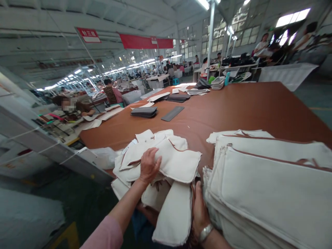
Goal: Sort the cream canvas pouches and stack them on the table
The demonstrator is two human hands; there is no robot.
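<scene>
While a bundle of cream canvas pieces [166,159] with brown piping is gripped by the curled left hand [149,165], a thick stack of canvas panels [261,183] is clasped by the right hand [201,211], thumb upright, a metal wristband [206,232] above it. Both are held at the near edge of the brown counter [233,110], where dark panels [144,111] are laid further off; a seated co-worker [111,91] is seen beyond.

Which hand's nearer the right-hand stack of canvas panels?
Right hand, against the edge of the canvas stack; left hand, further off to its left, on the loose canvas pile.
</scene>
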